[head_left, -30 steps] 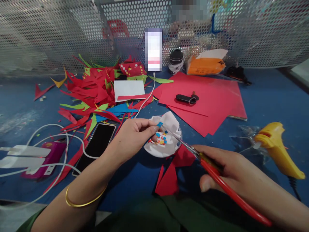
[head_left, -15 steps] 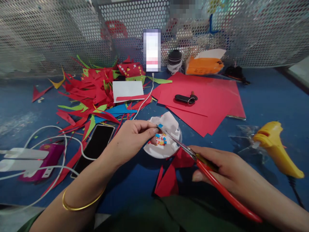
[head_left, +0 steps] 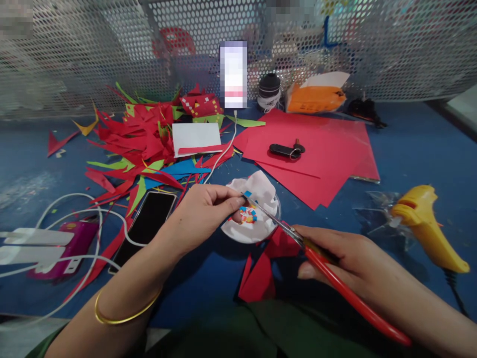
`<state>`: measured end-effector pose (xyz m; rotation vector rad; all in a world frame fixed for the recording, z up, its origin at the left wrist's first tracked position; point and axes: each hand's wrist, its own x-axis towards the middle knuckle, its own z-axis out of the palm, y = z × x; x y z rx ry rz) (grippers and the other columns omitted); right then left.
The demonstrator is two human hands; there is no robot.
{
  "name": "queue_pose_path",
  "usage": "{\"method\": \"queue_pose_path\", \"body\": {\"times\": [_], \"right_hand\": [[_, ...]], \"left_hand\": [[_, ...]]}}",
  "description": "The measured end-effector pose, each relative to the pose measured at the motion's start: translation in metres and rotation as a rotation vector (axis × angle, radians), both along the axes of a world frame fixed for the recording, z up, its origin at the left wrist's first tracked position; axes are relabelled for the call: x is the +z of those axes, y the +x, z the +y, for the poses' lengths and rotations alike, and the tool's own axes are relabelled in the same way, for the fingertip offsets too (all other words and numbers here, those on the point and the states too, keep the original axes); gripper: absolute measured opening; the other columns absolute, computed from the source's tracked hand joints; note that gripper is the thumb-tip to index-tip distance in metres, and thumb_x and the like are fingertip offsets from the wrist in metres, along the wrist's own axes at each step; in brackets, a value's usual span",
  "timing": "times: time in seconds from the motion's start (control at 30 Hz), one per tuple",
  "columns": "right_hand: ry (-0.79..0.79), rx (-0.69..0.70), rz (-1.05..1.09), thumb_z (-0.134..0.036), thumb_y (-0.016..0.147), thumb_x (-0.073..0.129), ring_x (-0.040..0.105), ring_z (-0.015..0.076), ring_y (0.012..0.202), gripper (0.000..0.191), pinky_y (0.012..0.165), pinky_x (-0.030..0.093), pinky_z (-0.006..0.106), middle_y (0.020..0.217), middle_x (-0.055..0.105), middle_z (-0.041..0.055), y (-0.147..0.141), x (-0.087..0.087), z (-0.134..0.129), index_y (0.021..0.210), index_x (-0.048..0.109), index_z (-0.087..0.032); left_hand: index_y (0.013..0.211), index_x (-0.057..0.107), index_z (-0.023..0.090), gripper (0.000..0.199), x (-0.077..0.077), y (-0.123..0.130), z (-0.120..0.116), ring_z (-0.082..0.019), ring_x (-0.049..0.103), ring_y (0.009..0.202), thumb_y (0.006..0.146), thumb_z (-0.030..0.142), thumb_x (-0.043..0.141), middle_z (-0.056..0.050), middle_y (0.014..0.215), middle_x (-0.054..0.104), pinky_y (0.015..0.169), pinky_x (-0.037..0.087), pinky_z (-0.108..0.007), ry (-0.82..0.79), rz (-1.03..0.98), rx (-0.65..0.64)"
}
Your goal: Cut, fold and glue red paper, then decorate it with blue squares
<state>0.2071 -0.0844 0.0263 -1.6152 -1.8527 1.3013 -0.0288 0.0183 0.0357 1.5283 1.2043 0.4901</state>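
Note:
My left hand point(head_left: 203, 211) pinches a small blue piece of paper point(head_left: 248, 194) between thumb and forefinger, above a shallow white dish. In my right hand point(head_left: 346, 253) is a pair of red-handled scissors point(head_left: 335, 278), its blades pointing left and meeting the blue paper at my left fingertips. How far the blades are apart is hard to see. The dish point(head_left: 240, 236) is lined with crumpled white tissue point(head_left: 261, 184). Tiny blue, red, yellow and white paper bits point(head_left: 249, 215) lie in it. Folded red paper point(head_left: 259, 281) sits just below the dish.
Red and green paper scraps point(head_left: 145, 134) pile up at the left. A dark phone point(head_left: 151, 219) and a purple power bank point(head_left: 69, 248) with white cables are nearer. Red sheets point(head_left: 305, 159) carry keys point(head_left: 286, 150). At right lies a yellow glue gun point(head_left: 428, 223); behind stands a lit phone point(head_left: 233, 74).
The red scissor handle has swung slightly outward, down and to the right. My left hand keeps its pinch in nearly the same place. The whole view has shifted a little.

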Motion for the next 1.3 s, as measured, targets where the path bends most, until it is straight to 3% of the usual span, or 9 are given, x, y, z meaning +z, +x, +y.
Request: {"method": "queue_pose_path", "body": {"times": [0.2, 0.63, 1.03, 1.3], "right_hand": [[0.015, 0.0, -0.044, -0.054, 0.087, 0.064, 0.074, 0.0266, 0.096, 0.033, 0.076, 0.061, 0.029, 0.098, 0.079, 0.0021, 0.0029, -0.0001, 0.0004, 0.105, 0.075, -0.029], [-0.024, 0.024, -0.066, -0.057, 0.089, 0.059, 0.074, 0.0265, 0.097, 0.039, 0.084, 0.061, 0.033, 0.1, 0.078, 0.0034, 0.0069, -0.0057, -0.0009, 0.11, 0.074, -0.028], [-0.048, 0.033, -0.046, -0.056, 0.09, 0.06, 0.072, 0.0261, 0.106, 0.048, 0.092, 0.058, 0.034, 0.114, 0.076, 0.0014, 0.0082, -0.0063, -0.0017, 0.131, 0.066, -0.033], [-0.058, 0.028, -0.015, -0.051, 0.09, 0.062, 0.07, 0.0257, 0.111, 0.045, 0.091, 0.058, 0.031, 0.121, 0.074, 0.0001, 0.0081, -0.0078, -0.002, 0.132, 0.065, -0.034]], "left_hand": [[0.06, 0.071, 0.019, 0.028, -0.0008, -0.0021, 0.0011, -0.014, 0.062, 0.067, 0.081, 0.036, 0.064, -0.002, 0.067, 0.073, 0.068, 0.043, -0.025, -0.014, 0.062, -0.022], [0.056, 0.067, 0.018, 0.027, -0.0026, -0.0027, 0.0017, -0.014, 0.06, 0.064, 0.078, 0.033, 0.062, -0.001, 0.064, 0.071, 0.066, 0.042, -0.026, -0.021, 0.108, -0.028], [0.056, 0.067, 0.019, 0.027, -0.0019, -0.0015, 0.0019, -0.013, 0.057, 0.059, 0.077, 0.034, 0.062, -0.002, 0.062, 0.07, 0.06, 0.038, -0.026, -0.03, 0.136, -0.02], [0.053, 0.066, 0.019, 0.028, -0.0028, -0.0011, 0.0026, -0.014, 0.058, 0.062, 0.077, 0.034, 0.062, -0.003, 0.065, 0.071, 0.061, 0.04, -0.025, -0.015, 0.116, -0.021]]}}
